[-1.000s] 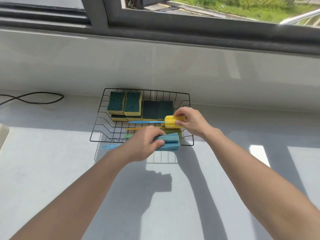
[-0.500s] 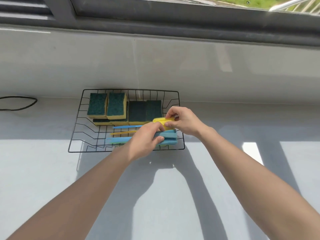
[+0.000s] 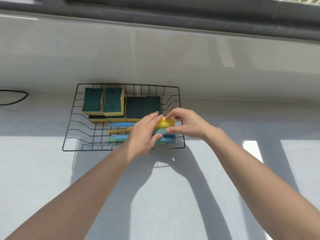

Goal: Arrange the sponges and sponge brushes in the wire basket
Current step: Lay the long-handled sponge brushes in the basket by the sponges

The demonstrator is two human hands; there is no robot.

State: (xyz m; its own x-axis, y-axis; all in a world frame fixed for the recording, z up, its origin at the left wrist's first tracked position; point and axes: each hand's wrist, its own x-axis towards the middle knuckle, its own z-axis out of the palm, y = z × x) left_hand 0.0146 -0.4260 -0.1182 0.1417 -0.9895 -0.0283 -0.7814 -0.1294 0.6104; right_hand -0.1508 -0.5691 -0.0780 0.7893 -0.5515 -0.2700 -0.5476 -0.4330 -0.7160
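Sponges and sponge brushes sit in a black wire basket (image 3: 69,118) at centre frame, on a pale grey counter (image 3: 52,170) against a white wall ledge. Upper left of the basket: two green-topped yellow sponges (image 3: 103,101) side by side, propped on another layer of sponges below them. Just right of those, two darker green sponges (image 3: 143,105) lie flat, touching each other.

Lower right of the basket holds the brushes. Yellow sponge head (image 3: 166,122) sits above a blue sponge head (image 3: 167,137), the two touching. Handles point left across the basket floor: a blue handle (image 3: 121,124) on top, a yellow handle (image 3: 119,130) under it, then a light blue handle (image 3: 119,137) with a green tip showing at its left end; which handle goes with which head is hidden by the hand.

Left hand (image 3: 143,135) lies palm down over the brush necks, fingers loosely spread on the yellow head, thumb pressing the blue head; resting contact, not a closed grasp. Right hand (image 3: 188,124) comes in from the right, fingertips on the top edge of the yellow head, thumb touching the right end of the blue head, a light pinch across both.

Black cable (image 3: 13,97) loops at the far left edge. Dark window frame (image 3: 173,18) runs across the top.
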